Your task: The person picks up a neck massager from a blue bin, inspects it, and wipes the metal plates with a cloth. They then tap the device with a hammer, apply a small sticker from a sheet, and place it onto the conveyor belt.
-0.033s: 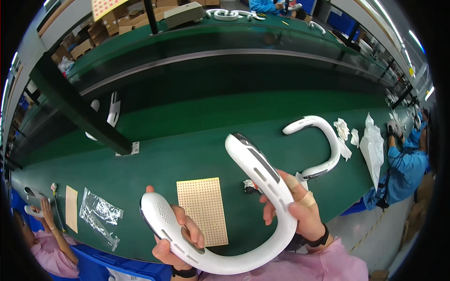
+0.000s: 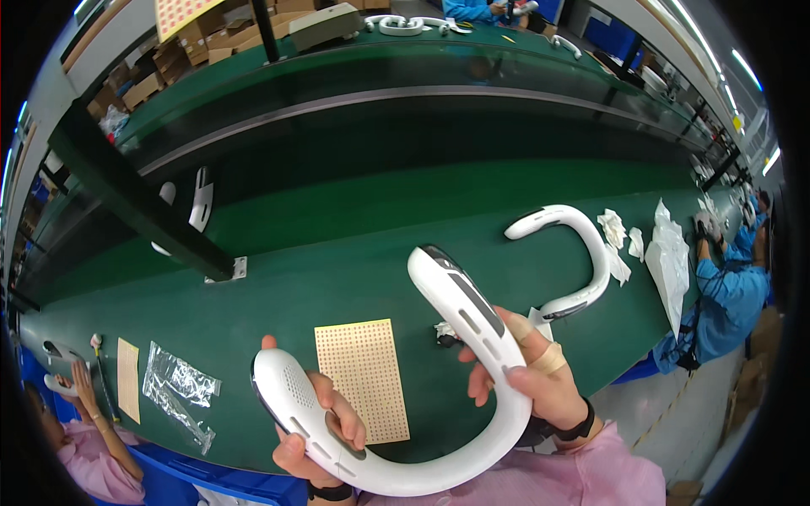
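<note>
A white U-shaped neck fan point(image 2: 460, 472) with dark trim and slotted vents is held up close over the table's front edge, its curve toward me. My left hand point(image 2: 325, 422) is closed round its left arm, below a rounded end with a patch of small holes. Round the right arm, my right hand point(image 2: 536, 371) is closed, with a tan bandage on one finger. A second white neck fan point(image 2: 601, 261) lies on the table beyond my right hand. Behind the held fan lies a yellowish sheet point(image 2: 361, 379) printed with rows of small marks.
Crumpled white tissues point(image 2: 613, 229) and a white plastic bag point(image 2: 669, 261) lie at the right. Clear plastic wrap point(image 2: 181, 388) and a narrow label strip point(image 2: 128, 379) lie left. A dark post point(image 2: 143, 194) rises from the table. Co-workers sit at both sides; a blue bin point(image 2: 202, 472) stands front left.
</note>
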`<action>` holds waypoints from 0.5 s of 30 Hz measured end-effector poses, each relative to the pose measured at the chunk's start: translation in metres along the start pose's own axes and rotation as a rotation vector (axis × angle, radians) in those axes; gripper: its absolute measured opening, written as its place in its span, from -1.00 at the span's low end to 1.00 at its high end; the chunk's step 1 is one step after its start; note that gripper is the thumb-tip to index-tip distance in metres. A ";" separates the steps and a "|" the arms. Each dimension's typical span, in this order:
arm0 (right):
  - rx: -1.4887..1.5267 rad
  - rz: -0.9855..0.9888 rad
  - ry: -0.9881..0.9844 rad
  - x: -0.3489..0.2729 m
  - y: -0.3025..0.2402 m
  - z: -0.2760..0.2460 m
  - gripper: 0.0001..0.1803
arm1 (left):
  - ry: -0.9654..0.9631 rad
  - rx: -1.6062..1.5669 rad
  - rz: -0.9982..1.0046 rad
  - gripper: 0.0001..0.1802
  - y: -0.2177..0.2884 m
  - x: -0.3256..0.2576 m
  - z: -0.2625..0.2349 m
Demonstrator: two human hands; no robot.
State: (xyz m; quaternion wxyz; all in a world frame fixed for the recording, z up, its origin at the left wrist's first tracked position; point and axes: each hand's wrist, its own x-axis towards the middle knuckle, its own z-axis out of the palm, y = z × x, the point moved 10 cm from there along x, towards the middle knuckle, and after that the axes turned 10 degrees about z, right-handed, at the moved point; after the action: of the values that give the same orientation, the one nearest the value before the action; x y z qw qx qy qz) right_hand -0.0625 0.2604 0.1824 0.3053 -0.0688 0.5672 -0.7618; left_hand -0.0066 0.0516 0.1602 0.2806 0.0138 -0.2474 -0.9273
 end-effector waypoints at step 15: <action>0.023 0.128 -0.001 -0.006 0.020 -0.004 -0.36 | -0.179 0.145 -0.139 0.09 0.004 -0.002 0.012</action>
State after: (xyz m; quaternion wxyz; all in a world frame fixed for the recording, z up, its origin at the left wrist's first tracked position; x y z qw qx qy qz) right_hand -0.0523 0.2637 0.1643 0.3545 -0.0294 0.5614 -0.7472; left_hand -0.0052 0.0553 0.1720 0.1909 -0.0316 -0.3365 -0.9216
